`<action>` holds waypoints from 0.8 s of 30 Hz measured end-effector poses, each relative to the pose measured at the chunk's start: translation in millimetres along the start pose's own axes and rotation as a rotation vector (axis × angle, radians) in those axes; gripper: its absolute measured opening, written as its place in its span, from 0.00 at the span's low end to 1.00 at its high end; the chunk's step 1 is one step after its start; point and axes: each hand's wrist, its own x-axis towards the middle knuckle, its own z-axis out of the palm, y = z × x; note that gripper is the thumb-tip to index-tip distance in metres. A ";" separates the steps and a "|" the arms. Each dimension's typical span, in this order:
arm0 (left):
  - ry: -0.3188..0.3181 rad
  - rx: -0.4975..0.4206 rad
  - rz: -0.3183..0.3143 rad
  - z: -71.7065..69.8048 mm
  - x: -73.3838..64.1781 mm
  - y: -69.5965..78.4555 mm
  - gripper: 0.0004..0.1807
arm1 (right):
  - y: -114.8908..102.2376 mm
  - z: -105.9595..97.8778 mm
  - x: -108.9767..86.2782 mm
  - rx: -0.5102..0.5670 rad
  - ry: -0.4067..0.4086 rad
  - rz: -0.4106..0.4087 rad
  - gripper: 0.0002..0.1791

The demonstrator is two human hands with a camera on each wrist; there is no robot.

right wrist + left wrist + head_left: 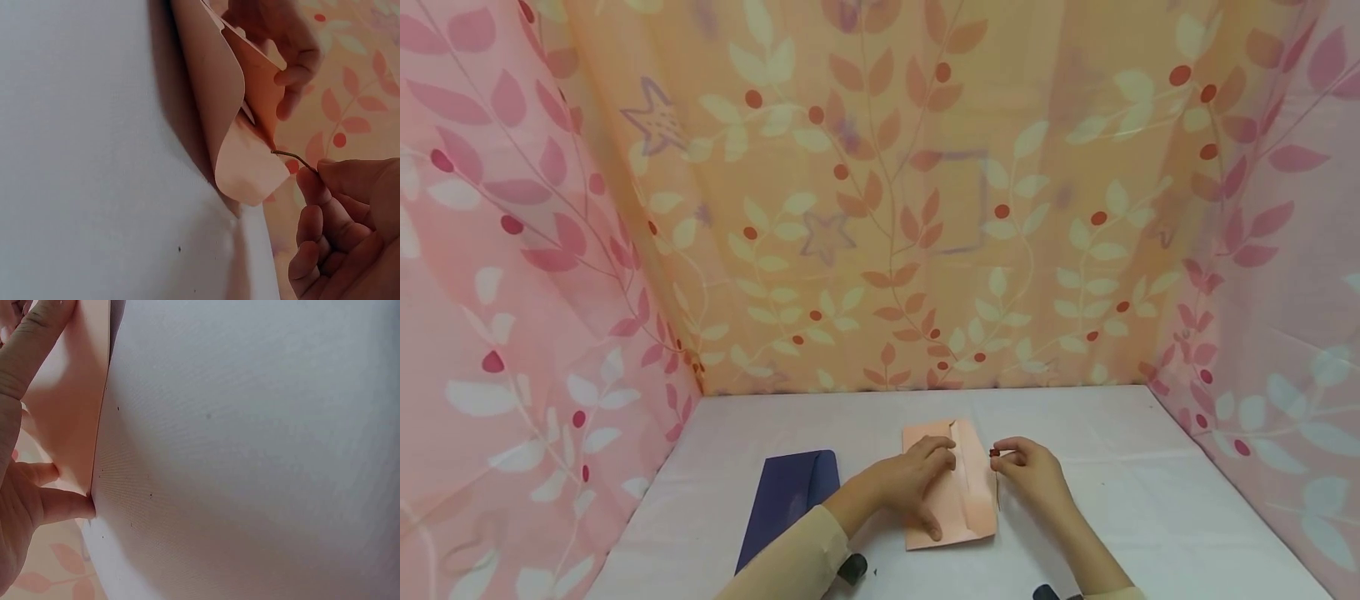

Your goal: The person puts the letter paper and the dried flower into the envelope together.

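Observation:
A peach envelope [931, 492] lies on the white table with its flap [977, 492] turned to the right and its mouth gaping in the right wrist view. My left hand [917, 477] holds it, thumb on the near part of its face and bent fingers at the mouth's edge. Beside the flap, my right hand [1033, 477] pinches a thin stem [294, 157] between thumb and forefinger. A small dark red piece [995, 452] shows at those fingertips in the head view. The stem's bent free end points at the envelope's mouth.
A dark blue envelope [782, 500] lies to the left, partly under the left forearm. Black wrist-camera parts [852, 568] show at the left wrist. Floral curtains [887, 208] hang behind the table and along both sides. Tiny dark specks dot the white cloth.

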 end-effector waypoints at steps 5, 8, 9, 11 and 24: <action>0.012 0.018 0.001 -1.2 -0.3 -0.1 0.56 | -7.2 14.4 6.2 0.060 0.001 0.010 0.15; 0.018 0.020 0.002 -2.2 -1.0 -0.4 0.56 | -11.3 22.6 9.1 0.116 -0.005 0.031 0.15; 0.020 0.022 0.004 -2.6 -1.4 -0.4 0.56 | -12.6 25.0 9.7 0.141 -0.009 0.038 0.15; 0.028 0.019 0.012 -2.3 -2.0 -0.9 0.56 | -15.0 29.6 10.2 0.190 -0.020 0.055 0.14; 0.047 0.009 0.049 3.4 -3.0 -4.6 0.57 | -10.1 55.8 9.9 0.426 -0.079 0.119 0.15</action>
